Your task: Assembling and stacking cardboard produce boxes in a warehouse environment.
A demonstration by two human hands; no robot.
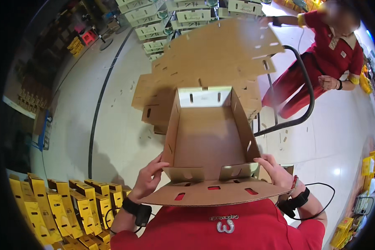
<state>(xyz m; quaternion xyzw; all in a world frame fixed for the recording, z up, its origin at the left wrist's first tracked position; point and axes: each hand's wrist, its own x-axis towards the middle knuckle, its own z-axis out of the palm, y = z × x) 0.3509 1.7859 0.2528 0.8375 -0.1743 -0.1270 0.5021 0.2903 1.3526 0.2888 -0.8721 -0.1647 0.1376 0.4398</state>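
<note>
A brown cardboard box point(206, 139) with an open top stands in front of my body, partly folded up. Its two long side walls are raised, and the far end wall shows white with slots. The near end flap point(221, 192), with several oblong slots, leans out toward my chest. My left hand point(151, 176) is closed on the near left corner of the box. At the near right corner, my right hand point(278, 173) grips the wall, with part of its fingers hidden behind the cardboard. Both wrists carry black straps with devices.
Flat cardboard blanks point(212, 54) lie stacked beyond the box. A black tubular handle point(310, 91) curves at their right, where a person in red point(337, 58) touches the stack. Yellow boxes point(81, 204) stand lower left; white cartons point(193, 16) are piled at the back.
</note>
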